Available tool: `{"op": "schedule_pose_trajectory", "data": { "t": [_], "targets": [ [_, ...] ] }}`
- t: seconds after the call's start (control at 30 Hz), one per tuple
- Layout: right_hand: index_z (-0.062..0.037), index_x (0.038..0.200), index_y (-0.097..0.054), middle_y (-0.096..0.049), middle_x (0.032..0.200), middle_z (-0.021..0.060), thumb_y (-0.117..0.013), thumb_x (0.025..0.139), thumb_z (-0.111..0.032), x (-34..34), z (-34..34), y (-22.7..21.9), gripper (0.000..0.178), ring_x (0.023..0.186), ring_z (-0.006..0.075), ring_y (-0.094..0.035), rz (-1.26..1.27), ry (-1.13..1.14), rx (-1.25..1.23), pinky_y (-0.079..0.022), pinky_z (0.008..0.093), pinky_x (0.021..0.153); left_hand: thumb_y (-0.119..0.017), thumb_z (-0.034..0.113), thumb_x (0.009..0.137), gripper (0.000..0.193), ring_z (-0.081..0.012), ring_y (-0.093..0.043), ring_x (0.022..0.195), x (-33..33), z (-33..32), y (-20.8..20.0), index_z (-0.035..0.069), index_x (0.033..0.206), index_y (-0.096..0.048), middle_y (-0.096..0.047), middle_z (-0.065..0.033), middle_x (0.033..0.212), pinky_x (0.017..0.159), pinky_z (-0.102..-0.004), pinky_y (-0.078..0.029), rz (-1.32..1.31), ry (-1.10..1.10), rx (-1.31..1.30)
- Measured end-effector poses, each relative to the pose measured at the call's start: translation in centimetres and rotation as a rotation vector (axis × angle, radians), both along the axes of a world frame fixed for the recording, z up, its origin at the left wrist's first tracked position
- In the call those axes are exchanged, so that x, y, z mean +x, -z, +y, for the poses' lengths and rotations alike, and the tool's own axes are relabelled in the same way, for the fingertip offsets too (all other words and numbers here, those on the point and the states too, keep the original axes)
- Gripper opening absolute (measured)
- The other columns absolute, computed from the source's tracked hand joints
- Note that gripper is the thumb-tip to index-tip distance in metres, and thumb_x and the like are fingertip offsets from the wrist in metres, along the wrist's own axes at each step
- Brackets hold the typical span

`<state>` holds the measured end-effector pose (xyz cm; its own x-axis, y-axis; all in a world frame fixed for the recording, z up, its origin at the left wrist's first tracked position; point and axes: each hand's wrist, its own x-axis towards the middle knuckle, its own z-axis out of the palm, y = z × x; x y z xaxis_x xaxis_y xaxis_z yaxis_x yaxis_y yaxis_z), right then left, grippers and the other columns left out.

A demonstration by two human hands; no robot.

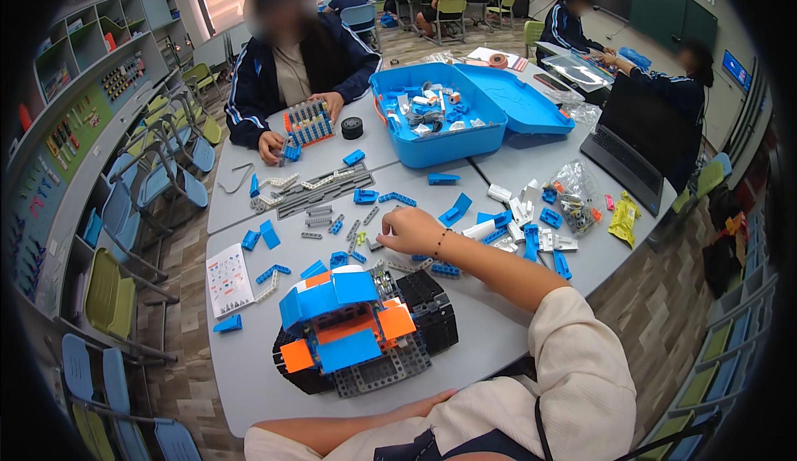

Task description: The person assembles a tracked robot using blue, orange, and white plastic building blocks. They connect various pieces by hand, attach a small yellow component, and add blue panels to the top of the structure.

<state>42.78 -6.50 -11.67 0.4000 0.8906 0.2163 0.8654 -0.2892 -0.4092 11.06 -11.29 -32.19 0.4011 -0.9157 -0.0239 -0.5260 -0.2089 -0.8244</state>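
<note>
My right hand (408,232) reaches over the middle of the table, its fingers curled down among loose building pieces. A small grey piece (374,242) lies at its fingertips; whatever is inside the fingers is hidden. Close to me stands a tracked toy vehicle (353,328) built of blue, orange and grey pieces, with black treads (436,307). My left forearm (349,430) lies along the near table edge, and the hand is tucked behind my right sleeve, so its fingers do not show. Lime connector pieces (361,238) and grey beams (353,230) lie near my right hand.
Across the table a person holds a grey-orange brick assembly (310,123) beside a black wheel (352,127). A blue bin (440,141) of parts stands at the back. White and blue panels (519,212), a laptop (627,146), a yellow wrapper (624,219) and an instruction sheet (229,282) surround the workspace.
</note>
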Motion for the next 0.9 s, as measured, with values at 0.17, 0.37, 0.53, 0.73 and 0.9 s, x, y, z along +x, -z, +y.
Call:
{"op": "schedule_pose_trajectory", "data": {
  "t": [0.17, 0.37, 0.53, 0.73, 0.9],
  "targets": [
    [-0.0177, 0.099, -0.067, -0.059, 0.095, 0.0062, -0.069, 0.074, -0.029, -0.2, -1.2, 1.7, 0.027, 0.095, 0.0238, -0.054, -0.292, -0.151, 0.195, -0.046, 0.0372, 0.08, -0.045, 0.023, 0.095, 0.029, -0.0202, -0.053, 0.106, 0.0, -0.1, 0.0, 0.003, 0.113, -0.055, -0.056, -0.0085, 0.116, 0.104, -0.0325, -0.033, -0.021, -0.016, -0.013],
    [-0.0196, 0.099, -0.067, -0.06, 0.098, 0.0028, -0.07, 0.074, -0.027, -0.1, -1.1, 3.2, 0.026, 0.097, 0.0227, -0.055, -0.254, -0.12, 0.081, -0.042, 0.0373, 0.084, -0.044, 0.023, 0.096, 0.029, -0.0207, -0.052, 0.107, -0.2, 0.0, -0.1, 0.003, 0.113, -0.055, -0.055, -0.0088, 0.118, 0.103, -0.0322, -0.035, -0.063, -0.056, -0.026],
    [-0.0174, 0.087, -0.063, -0.06, 0.097, 0.001, -0.07, 0.072, -0.024, -0.3, -1.0, 3.0, 0.017, 0.096, 0.0212, -0.055, -0.414, -0.164, 0.108, -0.039, 0.0398, 0.087, -0.044, 0.024, 0.096, 0.029, -0.0211, -0.052, 0.107, -0.9, -0.2, 0.2, 0.003, 0.113, -0.055, -0.055, -0.009, 0.12, 0.102, -0.0319, -0.036, -0.099, -0.117, -0.061],
    [-0.0125, 0.083, -0.06, -0.059, 0.099, 0.0041, -0.066, 0.073, -0.019, -1.0, -1.8, 1.0, 0.014, 0.1, 0.0228, -0.054, -0.392, -0.19, 0.215, -0.037, 0.0434, 0.093, -0.044, 0.021, 0.095, 0.027, -0.0222, -0.051, 0.109, 0.4, -1.0, -3.6, 0.003, 0.111, -0.054, -0.052, -0.0097, 0.125, 0.102, -0.0313, -0.036, 0.164, -0.285, -0.045],
    [-0.0063, 0.084, -0.057, -0.06, 0.103, 0.0098, -0.067, 0.071, -0.011, -1.4, -7.4, -2.8, 0.017, 0.101, 0.0289, -0.055, -0.2, -0.114, 0.367, -0.039, 0.0397, 0.091, -0.046, 0.014, 0.091, 0.027, -0.0206, -0.043, 0.119, 0.2, 1.6, -9.6, 0.007, 0.116, -0.052, -0.048, -0.0073, 0.125, 0.107, -0.0364, -0.031, 0.529, -0.19, -0.35]
  ]
}}
